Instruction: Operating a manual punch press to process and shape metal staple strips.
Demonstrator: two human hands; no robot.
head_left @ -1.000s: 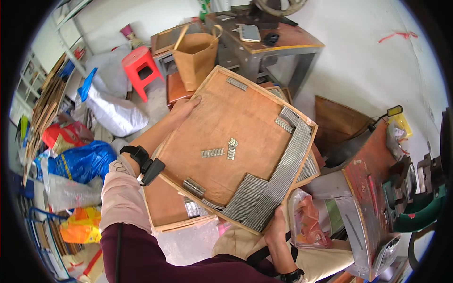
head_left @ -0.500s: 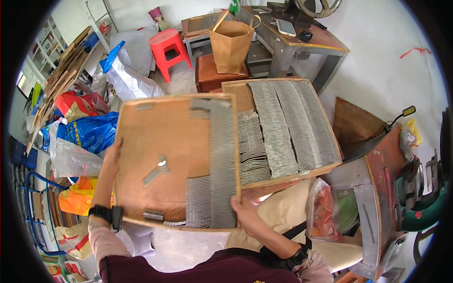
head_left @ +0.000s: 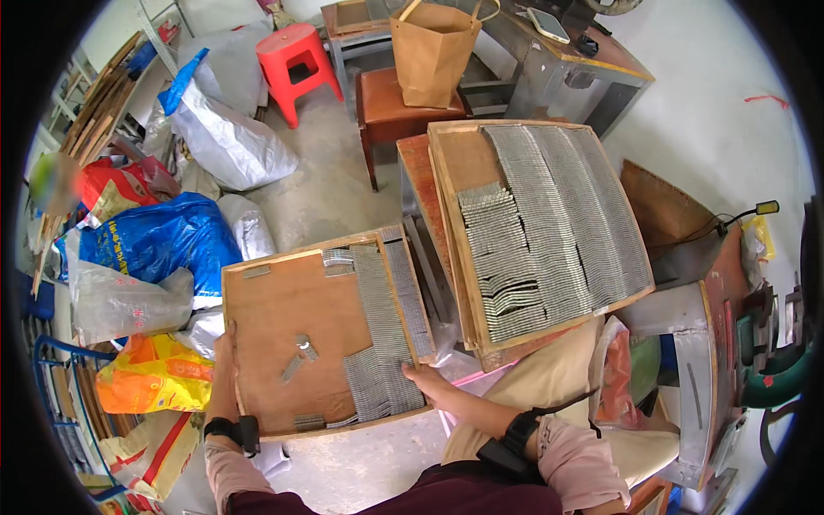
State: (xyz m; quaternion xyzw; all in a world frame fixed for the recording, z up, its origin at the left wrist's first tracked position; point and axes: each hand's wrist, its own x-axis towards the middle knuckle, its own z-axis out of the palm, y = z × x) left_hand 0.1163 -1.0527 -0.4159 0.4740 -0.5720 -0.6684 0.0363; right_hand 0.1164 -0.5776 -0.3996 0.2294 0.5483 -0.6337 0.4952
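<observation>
Between my two hands is a shallow wooden tray (head_left: 283, 318). My left hand (head_left: 225, 365) grips its left side, the fingers partly hidden behind the frame. My right hand (head_left: 427, 384) holds the lower right side, thumb over the edge. Rows of small grey metal strips (head_left: 378, 318) fill the tray's right part, and a few loose pieces (head_left: 305, 347) lie on its bare brown bottom. Past its right edge shows another tray (head_left: 419, 318) with similar strips, lower down and mostly covered. To the right, a fuller tray (head_left: 463, 154) of metal strips rests on a wooden-topped table.
Bags, among them a blue one (head_left: 172, 245) and an orange-yellow one (head_left: 154, 378), crowd the left. A red stool (head_left: 296, 64) stands at the back, near a brown chair (head_left: 412, 116) bearing a paper bag (head_left: 433, 56). A metal-framed workbench (head_left: 687, 378) is at right.
The tray in my hands has moved down and away from the fuller tray. The covered tray's strips now show at its right edge. My head view has shifted too.
</observation>
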